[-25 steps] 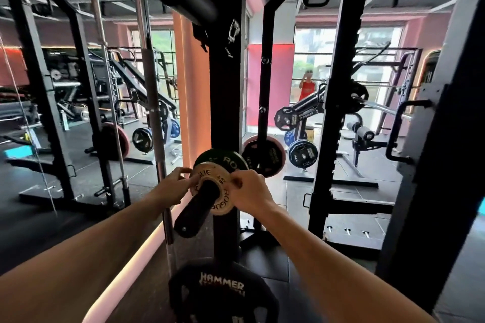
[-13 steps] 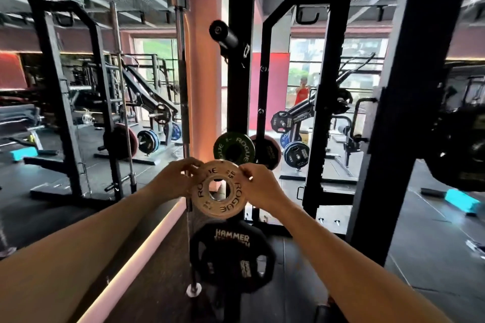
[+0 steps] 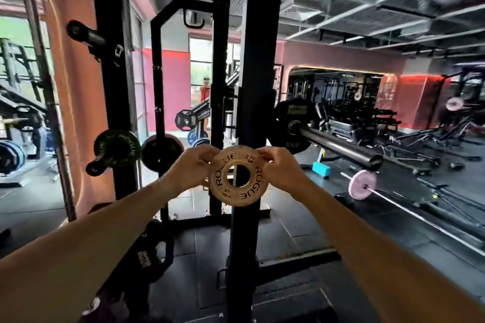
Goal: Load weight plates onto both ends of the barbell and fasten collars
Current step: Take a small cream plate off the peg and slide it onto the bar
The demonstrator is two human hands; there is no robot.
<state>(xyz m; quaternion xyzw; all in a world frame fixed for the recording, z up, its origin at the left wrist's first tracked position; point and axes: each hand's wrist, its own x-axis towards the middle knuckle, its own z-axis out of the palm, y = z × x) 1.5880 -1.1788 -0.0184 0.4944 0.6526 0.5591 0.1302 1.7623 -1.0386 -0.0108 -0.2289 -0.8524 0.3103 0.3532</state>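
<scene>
The small tan plate (image 3: 239, 175) is held up at chest height in front of the black rack post (image 3: 249, 60), face toward the person, its bore open and the post showing through it. The left hand (image 3: 190, 168) pinches its upper left rim and the right hand (image 3: 282, 168) its upper right rim, fingers curled over the edge on both sides. The bar (image 3: 338, 147) lies off to the right and a little above the plate, its bare sleeve running from the post out toward the right, the free end pointing right and slightly nearer. I'd judge the plate must travel right past that end and turn so its bore lines up with the sleeve's long axis; the right hand is the nearer one. A black plate (image 3: 288, 126) already sits on the sleeve against the rack, with nothing I can make out as a collar. The tan plate reads "ROGUE" twice and "0.5" at two spots. On the storage peg to the left, a green plate (image 3: 116, 148) also reads "ROGUE"; the black plate's label is too blurred to read, as is the one low on the rack
</scene>
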